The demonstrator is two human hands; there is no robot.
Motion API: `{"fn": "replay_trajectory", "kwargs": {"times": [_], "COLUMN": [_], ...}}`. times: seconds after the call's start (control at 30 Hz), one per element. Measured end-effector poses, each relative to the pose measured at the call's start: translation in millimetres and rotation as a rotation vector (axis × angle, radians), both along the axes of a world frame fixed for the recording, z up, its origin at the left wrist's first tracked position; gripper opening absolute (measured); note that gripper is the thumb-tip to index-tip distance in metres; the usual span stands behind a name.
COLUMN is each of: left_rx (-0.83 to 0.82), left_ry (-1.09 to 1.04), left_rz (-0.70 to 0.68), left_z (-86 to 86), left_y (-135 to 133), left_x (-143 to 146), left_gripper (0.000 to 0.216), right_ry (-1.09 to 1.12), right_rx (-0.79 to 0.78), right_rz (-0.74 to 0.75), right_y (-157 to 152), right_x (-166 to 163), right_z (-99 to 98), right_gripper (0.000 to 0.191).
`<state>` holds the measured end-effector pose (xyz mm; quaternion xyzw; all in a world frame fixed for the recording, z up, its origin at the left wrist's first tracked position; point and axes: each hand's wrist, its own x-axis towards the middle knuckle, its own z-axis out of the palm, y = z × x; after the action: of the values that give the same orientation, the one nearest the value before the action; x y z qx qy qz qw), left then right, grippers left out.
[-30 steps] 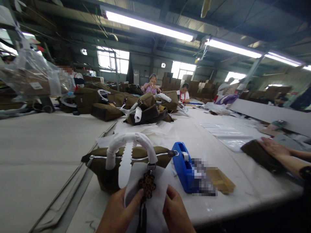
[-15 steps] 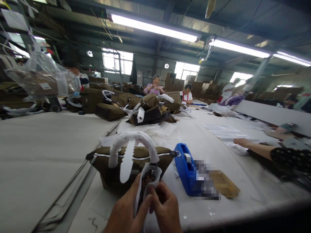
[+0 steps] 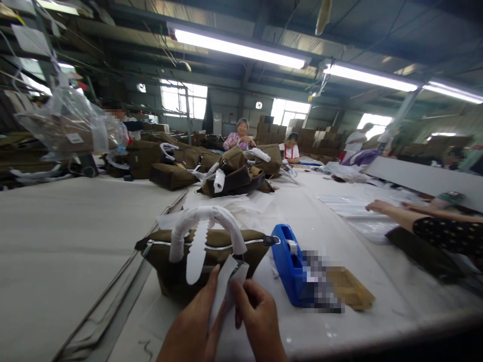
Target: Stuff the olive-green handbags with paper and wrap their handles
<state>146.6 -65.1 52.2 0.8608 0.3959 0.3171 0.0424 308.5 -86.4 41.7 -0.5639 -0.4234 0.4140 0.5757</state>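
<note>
An olive-brown handbag (image 3: 171, 274) stands upright on the table before me, its silver zip closed. White wrapping covers its arched handle (image 3: 230, 229), and a white notched strip (image 3: 196, 256) hangs from the handle. A sheet of white tissue paper (image 3: 223, 286) is folded around a dark piece hanging below the handle's right end; most of that piece is hidden. My left hand (image 3: 194, 324) is closed around the paper's left side. My right hand (image 3: 258, 314) pinches the paper's right edge between thumb and fingers.
A blue tape dispenser (image 3: 289, 269) and a brown paper piece (image 3: 350, 286) lie right of the bag. Several wrapped handbags (image 3: 234, 173) are piled behind. At right, a co-worker's arm (image 3: 400, 218) reaches over clear plastic sheets (image 3: 350, 206). A table seam (image 3: 113, 296) runs along the left.
The paper has been folded over the dark patterned piece, which showed in its opening before. My right hand has stayed close to the same spot. The co-worker's second arm now shows.
</note>
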Motion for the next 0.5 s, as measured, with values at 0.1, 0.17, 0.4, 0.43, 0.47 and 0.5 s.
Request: {"fn": "replay_trajectory", "kwargs": {"times": [0.1,0.17,0.4,0.43,0.47,0.5], "left_rx": [0.119,0.24,0.465,0.469,0.477,0.489], "left_ry": [0.085,0.102,0.078,0.084,0.087,0.086], "left_rz": [0.136,0.21,0.144,0.125,0.104,0.083], "left_z": [-4.0,-5.7,-4.5,-4.2,-4.1,-4.2], "left_y": [-2,0,3,2,2,2], "left_x": [7,13,22,21,21,20], "left_gripper": [0.075,0.072,0.063,0.063,0.063,0.064], "right_ry": [0.021,0.041,0.17,0.187,0.2,0.209], "right_rx": [0.002,0.01,-0.046,-0.068,-0.086,-0.099], "right_rz": [-0.006,0.006,0.042,0.058,0.068,0.074], "right_y": [1,1,0,1,1,2], "right_x": [-10,-16,-19,-18,-17,-17], "right_z": [-2.2,-2.2,13.3,15.6,17.2,18.2], "right_gripper": [0.055,0.054,0.062,0.065,0.067,0.068]}}
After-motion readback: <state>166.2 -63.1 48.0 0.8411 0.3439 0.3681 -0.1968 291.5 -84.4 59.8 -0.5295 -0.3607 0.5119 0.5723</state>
